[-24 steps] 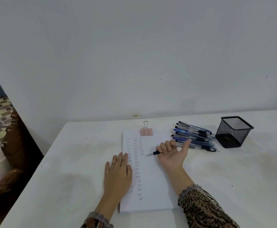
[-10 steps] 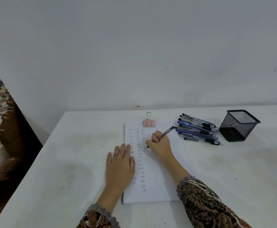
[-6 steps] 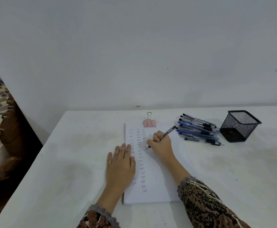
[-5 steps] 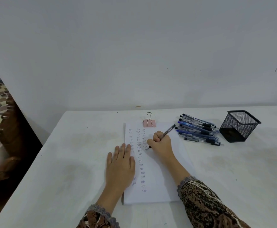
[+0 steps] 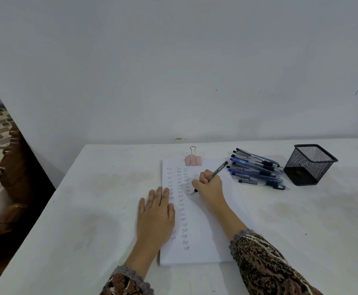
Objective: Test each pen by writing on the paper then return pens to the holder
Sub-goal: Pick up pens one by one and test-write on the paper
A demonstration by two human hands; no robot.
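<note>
A white paper pad (image 5: 203, 235) lies on the table, with three columns of small written words on its left half. My right hand (image 5: 208, 185) grips a grey pen (image 5: 217, 172) in a writing hold, its tip touching the paper at the third column. My left hand (image 5: 155, 213) lies flat on the pad's left edge, fingers straight. A pile of several blue and black pens (image 5: 256, 172) lies to the right of the pad. Further right stands a black mesh pen holder (image 5: 310, 165); no pens show above its rim.
A pink binder clip (image 5: 193, 160) clamps the pad's top edge. The white table (image 5: 88, 209) meets a plain wall at the back. A dark carved wooden piece of furniture (image 5: 14, 188) stands off the table's left edge.
My right hand turned the pen from a loose hold into a writing grip and brought its tip down onto the paper; it has since crept slightly down the third column. My left hand stays put.
</note>
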